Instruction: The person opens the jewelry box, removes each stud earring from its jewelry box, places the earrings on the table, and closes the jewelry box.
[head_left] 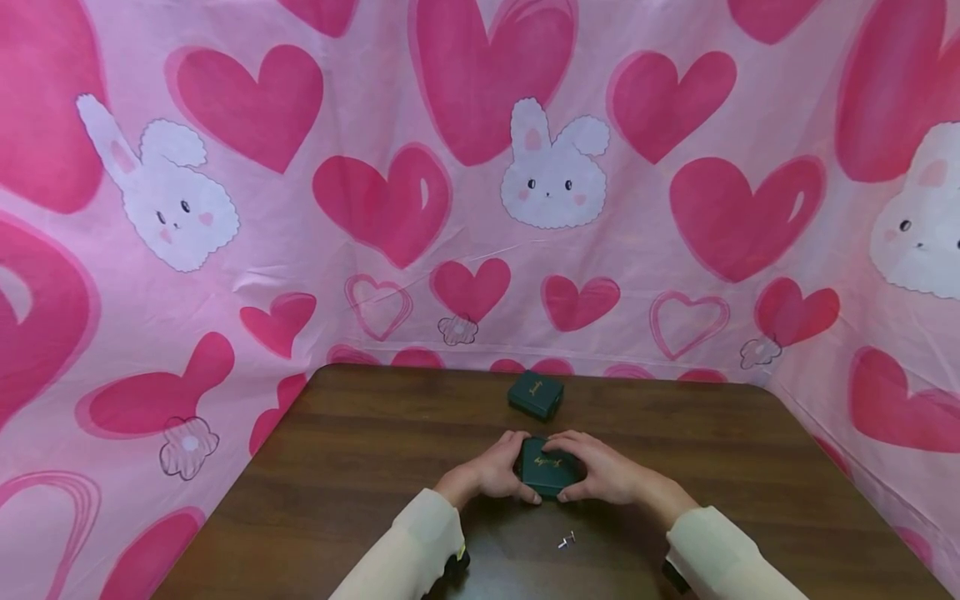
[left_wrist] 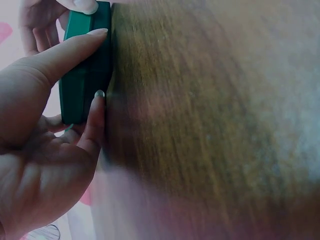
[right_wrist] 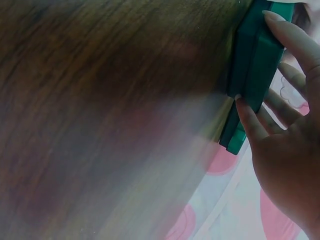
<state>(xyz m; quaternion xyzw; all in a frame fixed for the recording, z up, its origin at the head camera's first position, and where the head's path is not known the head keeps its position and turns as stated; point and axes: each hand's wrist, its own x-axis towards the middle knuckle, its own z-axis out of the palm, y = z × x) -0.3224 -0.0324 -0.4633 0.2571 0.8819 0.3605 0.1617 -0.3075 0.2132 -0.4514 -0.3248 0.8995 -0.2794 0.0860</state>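
Note:
A dark green jewelry box (head_left: 550, 471) with gold script on its lid sits on the table, lid down. My left hand (head_left: 498, 468) grips its left side, the thumb along the near edge. From the right, my right hand (head_left: 602, 468) holds the same box, thumb at the near edge and fingers over the far right corner. In the left wrist view the green box (left_wrist: 87, 70) stands between thumb and fingers at the tabletop. The right wrist view shows the box (right_wrist: 257, 55) with thumb and little finger at its side.
A second dark green box (head_left: 536, 394) with gold script lies farther back, turned at an angle. Two small silver pieces (head_left: 566, 540) lie on the brown wooden table (head_left: 390, 442) nearer to me. A pink heart-patterned cloth (head_left: 480, 242) hangs behind and beside the table.

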